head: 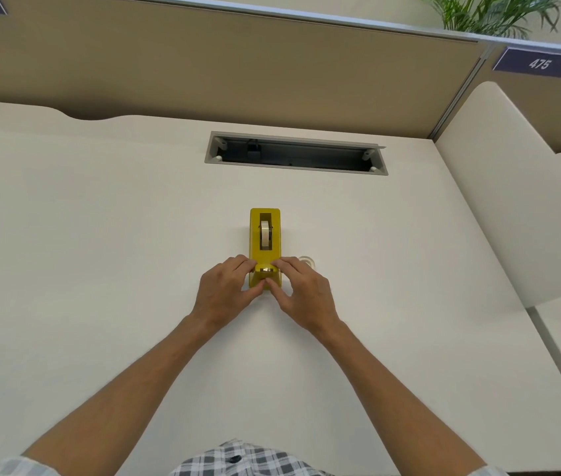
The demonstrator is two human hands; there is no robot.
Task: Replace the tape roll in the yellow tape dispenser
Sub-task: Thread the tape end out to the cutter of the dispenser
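Both hands, left (225, 290) and right (301, 293), pinch dispenser (265, 235) cutter end; roll (265, 233) seated; fingers risk blade nick, tape misfeed.

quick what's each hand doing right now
Left hand: closed, fingers pinching the near end of the yellow tape dispenser.
Right hand: closed, fingers pinching the same end from the other side.

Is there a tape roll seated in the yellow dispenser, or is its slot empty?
Seated: a pale tape roll stands on edge in the slot of the yellow dispenser.
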